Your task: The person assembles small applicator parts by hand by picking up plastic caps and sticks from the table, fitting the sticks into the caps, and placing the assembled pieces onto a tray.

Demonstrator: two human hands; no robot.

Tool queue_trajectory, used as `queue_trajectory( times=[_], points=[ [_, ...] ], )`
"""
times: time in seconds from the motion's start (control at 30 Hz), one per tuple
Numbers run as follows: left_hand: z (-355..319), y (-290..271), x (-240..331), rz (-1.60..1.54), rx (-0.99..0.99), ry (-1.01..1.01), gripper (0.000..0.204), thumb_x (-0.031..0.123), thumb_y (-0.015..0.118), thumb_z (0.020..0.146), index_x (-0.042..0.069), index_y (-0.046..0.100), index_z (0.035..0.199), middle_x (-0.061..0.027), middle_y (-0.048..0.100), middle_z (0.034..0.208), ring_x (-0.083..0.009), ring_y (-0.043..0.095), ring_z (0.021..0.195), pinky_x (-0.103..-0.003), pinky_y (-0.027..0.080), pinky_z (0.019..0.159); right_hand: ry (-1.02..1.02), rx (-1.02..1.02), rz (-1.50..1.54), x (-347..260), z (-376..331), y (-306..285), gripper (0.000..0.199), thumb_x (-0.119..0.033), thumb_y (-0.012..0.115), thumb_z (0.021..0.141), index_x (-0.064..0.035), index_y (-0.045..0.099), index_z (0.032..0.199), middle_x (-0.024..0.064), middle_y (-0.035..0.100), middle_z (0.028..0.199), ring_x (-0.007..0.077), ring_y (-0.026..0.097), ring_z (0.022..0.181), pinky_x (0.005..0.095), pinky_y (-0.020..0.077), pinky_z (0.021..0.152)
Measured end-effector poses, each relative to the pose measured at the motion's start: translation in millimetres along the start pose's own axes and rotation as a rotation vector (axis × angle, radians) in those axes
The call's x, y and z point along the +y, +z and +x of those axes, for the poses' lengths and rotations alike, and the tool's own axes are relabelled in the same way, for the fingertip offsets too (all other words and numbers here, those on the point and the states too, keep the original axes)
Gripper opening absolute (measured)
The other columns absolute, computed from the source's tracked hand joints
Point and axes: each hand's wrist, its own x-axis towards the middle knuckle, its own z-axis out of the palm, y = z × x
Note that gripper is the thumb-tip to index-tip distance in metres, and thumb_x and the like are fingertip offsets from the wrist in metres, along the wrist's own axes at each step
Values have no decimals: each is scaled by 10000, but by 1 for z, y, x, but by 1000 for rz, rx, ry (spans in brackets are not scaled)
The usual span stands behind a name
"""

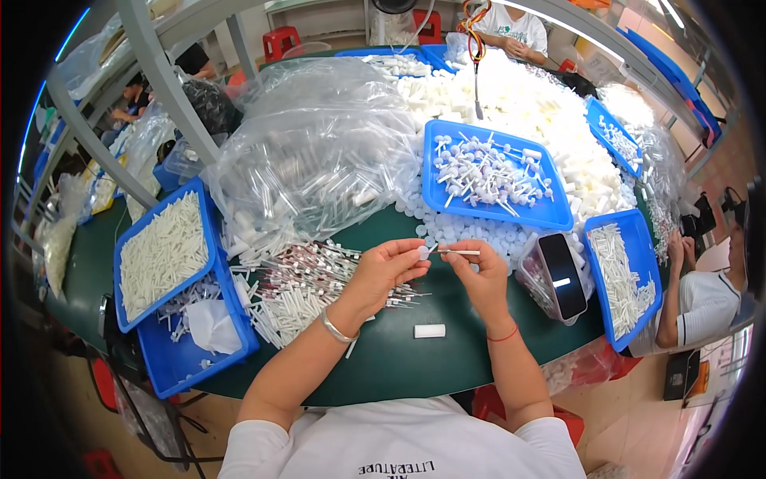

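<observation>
Over the near middle of the green table, my two hands meet in front of me. Thumb and fingers of my left hand (pixel 373 275) pinch a small round translucent white cap (pixel 424 252). My right hand (pixel 483 281) pinches a thin white stick (pixel 463 252), which lies level with one end pointing at the cap. Whether the stick's tip touches the cap I cannot tell. Below my hands a short white cylinder (pixel 429 330) lies on the tabletop (pixel 383 351). Beside my left forearm spreads a pile of white tubes with thin dark wires (pixel 307 279).
A blue tray of capped sticks (pixel 435 191) stands beyond my hands on loose round caps. Blue trays of white tubes flank me at left (pixel 128 307) and right (pixel 614 331). A phone-like black device (pixel 562 275) leans beside my right hand. Clear bags (pixel 319 144) and white cylinders pile up behind; people sit around.
</observation>
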Motion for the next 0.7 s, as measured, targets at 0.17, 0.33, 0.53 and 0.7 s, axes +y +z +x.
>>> queue_trajectory(
  times=[0.17, 0.33, 0.53, 0.7],
  points=[
    [0, -1, -2, 3, 11, -3, 331, 121, 620, 913, -56, 553, 1184, -111, 635, 1057, -163, 646, 930, -254, 536, 851, -104, 15, -118, -2, 0, 2, 112, -16, 637, 871, -7, 650, 983, 64, 693, 958, 96, 631, 858, 211, 501, 722],
    [0, 0, -3, -21, 10, -23, 310, 127, 627, 911, -47, 566, 1160, -101, 644, 1032, -157, 652, 903, -248, 542, 825, -104, -13, -257, 1, 0, -5, 118, -51, 680, 826, -50, 686, 944, 40, 685, 913, 144, 615, 848, 316, 447, 912],
    [1, -2, -8, -41, -36, -63, 271, 140, 649, 900, -40, 605, 1097, -91, 662, 971, -154, 662, 862, -248, 556, 780, -223, -97, -343, 0, 0, -1, 85, -61, 676, 842, -32, 681, 922, 44, 698, 943, 82, 600, 876, 268, 441, 897],
    [3, -5, -14, -36, -35, -61, 253, 129, 668, 884, -42, 622, 1065, -88, 667, 940, -145, 662, 832, -236, 559, 755, -17, -53, -157, 4, -4, 2, 108, -55, 684, 831, -13, 680, 930, 46, 678, 912, 101, 597, 876, 241, 467, 791]
  ],
)
